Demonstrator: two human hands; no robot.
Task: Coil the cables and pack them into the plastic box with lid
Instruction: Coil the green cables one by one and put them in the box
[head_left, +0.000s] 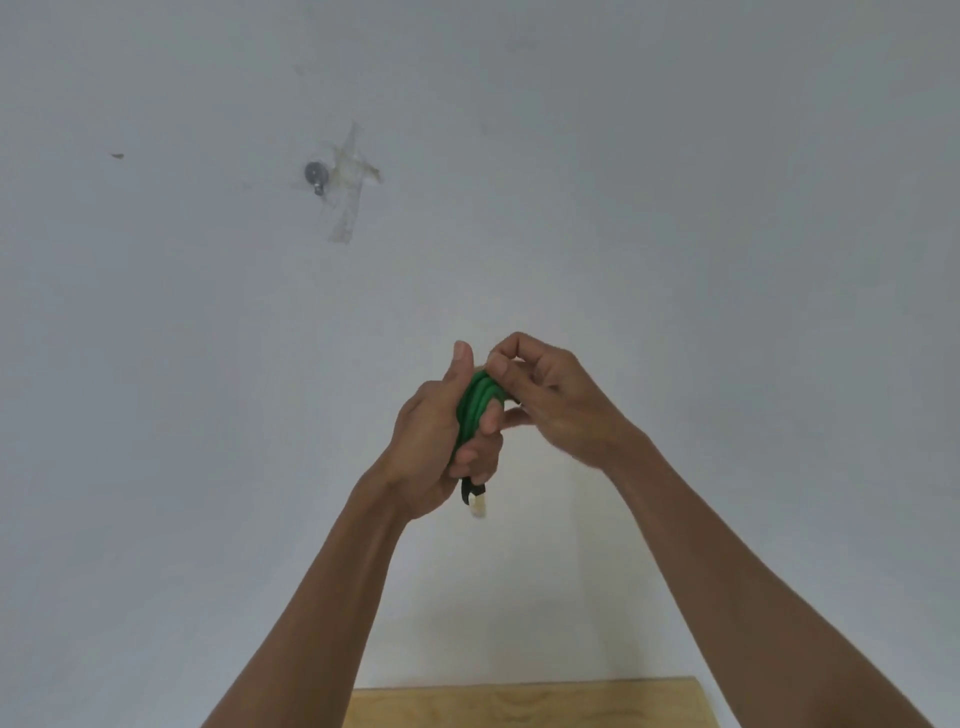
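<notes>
At the bottom edge, nearest, a strip of wooden worktop (524, 701) shows; no box is in view. Above it both hands are raised in front of the wall (208, 364). The step looks like coiling: the green cable (475, 402) is already gathered into several loops. The left hand (436, 447) grips the bundle, fingers curled round it, thumb up, and a plug (475, 501) hangs below the fist. The right hand (545, 392) pinches the top of the loops with curled fingers. Next probably comes securing the last turn, then finding the box. Farther off, a taped fitting (332, 182) sits on the wall.
</notes>
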